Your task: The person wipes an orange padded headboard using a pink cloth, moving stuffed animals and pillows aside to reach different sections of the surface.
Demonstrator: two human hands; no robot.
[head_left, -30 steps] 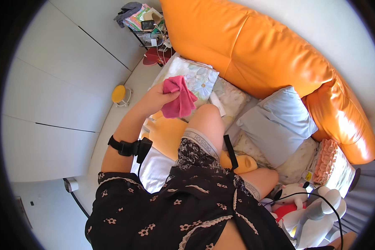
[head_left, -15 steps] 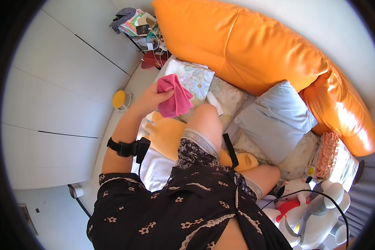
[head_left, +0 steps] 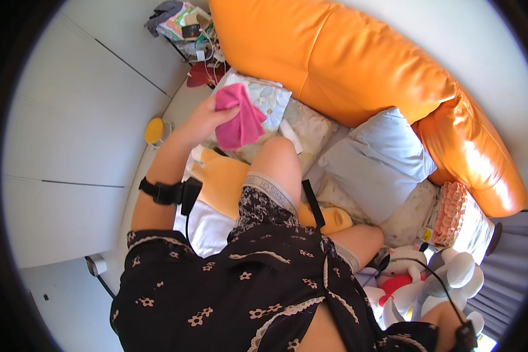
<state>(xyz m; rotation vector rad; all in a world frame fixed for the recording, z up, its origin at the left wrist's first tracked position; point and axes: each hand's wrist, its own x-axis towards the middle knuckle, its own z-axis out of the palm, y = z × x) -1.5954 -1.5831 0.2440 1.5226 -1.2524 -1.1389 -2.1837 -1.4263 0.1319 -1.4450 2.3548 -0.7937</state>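
Note:
My left hand (head_left: 209, 120) is closed on a folded pink cloth (head_left: 238, 117), thumb on its near face, and holds it up over the bed. The cloth's free corners hang to the right. Behind it lies a white flowered pillow (head_left: 268, 100). Beneath and nearer to me is a tan plush cushion (head_left: 220, 183), partly covered by my leg. At the lower right my right forearm shows with a black strap at the wrist, but the hand itself is out of view. Grey and white plush toys (head_left: 452, 273) lie close to that forearm.
A long orange bolster (head_left: 334, 53) runs along the back. A light blue pillow (head_left: 381, 161) leans in front of it. White cabinets (head_left: 70, 117) line the left side, near a yellow-topped stool (head_left: 155, 130). A cluttered shelf (head_left: 188, 35) stands at the back left.
My right forearm has come into view at the lower right. The whole scene has shifted a little left and up. The pink cloth stays in my left hand.

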